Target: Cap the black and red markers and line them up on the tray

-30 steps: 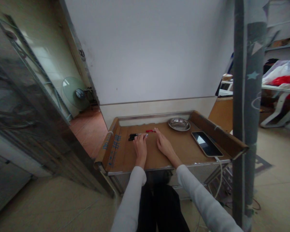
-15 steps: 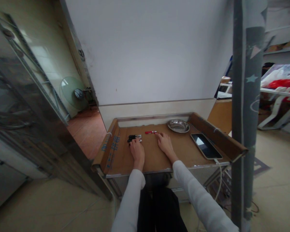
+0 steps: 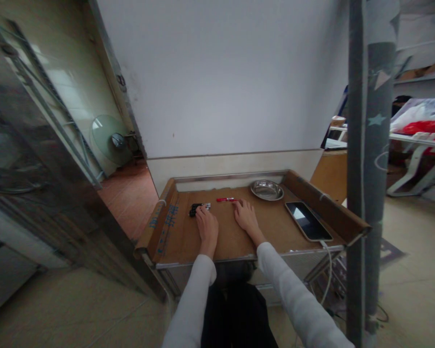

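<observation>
Several black marker pens [image 3: 193,210] lie bunched side by side on the left part of the cardboard-lined tabletop [image 3: 224,237]. My left hand [image 3: 208,226] reaches over their right ends, fingers stretched out and touching them; the fingertips partly hide the pens. A single red marker pen [image 3: 223,199] lies crosswise near the middle back. At its right end is my right hand [image 3: 246,216], palm down with fingers apart, the index fingertip at or close to the pen. Whether that fingertip touches it, I cannot tell.
Behind my right hand sits a shallow round metal dish [image 3: 267,190]. A phone [image 3: 308,221] with a white cable [image 3: 329,270] lies at the right. Raised cardboard sides [image 3: 324,203] edge the table, a wall [image 3: 232,87] stands behind it, and a grey pillar [image 3: 373,193] rises at the right.
The black marker pens now lie closer together, and my left hand has shifted slightly over them. My right hand stays by the red marker pen.
</observation>
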Motion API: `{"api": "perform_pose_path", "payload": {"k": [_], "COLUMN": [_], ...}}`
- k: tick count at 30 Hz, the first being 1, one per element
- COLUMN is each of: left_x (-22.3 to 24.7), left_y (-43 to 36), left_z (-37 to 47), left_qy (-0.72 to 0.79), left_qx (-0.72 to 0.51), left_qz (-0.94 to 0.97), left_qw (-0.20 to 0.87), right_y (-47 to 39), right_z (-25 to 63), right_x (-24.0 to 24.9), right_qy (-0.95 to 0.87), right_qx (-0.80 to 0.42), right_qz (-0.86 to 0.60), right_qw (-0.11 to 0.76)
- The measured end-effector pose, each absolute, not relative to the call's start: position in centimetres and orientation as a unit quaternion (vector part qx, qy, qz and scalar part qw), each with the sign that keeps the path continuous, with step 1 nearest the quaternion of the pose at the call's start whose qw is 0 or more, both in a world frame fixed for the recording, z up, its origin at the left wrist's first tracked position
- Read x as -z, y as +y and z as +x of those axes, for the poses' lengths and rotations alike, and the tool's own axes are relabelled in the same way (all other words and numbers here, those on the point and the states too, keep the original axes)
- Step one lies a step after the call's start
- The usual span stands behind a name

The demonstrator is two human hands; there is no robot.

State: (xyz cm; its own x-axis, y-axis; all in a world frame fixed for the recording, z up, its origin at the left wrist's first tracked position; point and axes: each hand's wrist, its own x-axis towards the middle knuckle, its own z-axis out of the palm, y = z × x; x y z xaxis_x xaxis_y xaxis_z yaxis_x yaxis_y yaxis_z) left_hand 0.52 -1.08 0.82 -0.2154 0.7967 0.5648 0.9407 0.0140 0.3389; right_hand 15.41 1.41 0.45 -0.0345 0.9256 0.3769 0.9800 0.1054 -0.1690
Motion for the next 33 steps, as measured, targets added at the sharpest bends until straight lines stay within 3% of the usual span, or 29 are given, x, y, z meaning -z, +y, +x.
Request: {"api": "perform_pose_path", "payload": {"k": [10, 33], "left_x": [-0.1, 0.1], "left_y": [1.6, 4.2], "left_z": [2.8, 2.5], "left_qy": [-0.564, -0.559], "left_qx": [0.291, 0.284], "left_qz": [-0.769, -0.778], "left_qw": [0.079, 0.046], "right_y": [1.8, 2.3], "right_z": [15.3, 15.7], "right_x": [-0.6, -0.6], "right_qy": [-0.713, -0.717], "right_qx": [0.076, 0.084], "right_qz": [-0.667, -0.657], "right_qw": [0.203, 0.218]}}
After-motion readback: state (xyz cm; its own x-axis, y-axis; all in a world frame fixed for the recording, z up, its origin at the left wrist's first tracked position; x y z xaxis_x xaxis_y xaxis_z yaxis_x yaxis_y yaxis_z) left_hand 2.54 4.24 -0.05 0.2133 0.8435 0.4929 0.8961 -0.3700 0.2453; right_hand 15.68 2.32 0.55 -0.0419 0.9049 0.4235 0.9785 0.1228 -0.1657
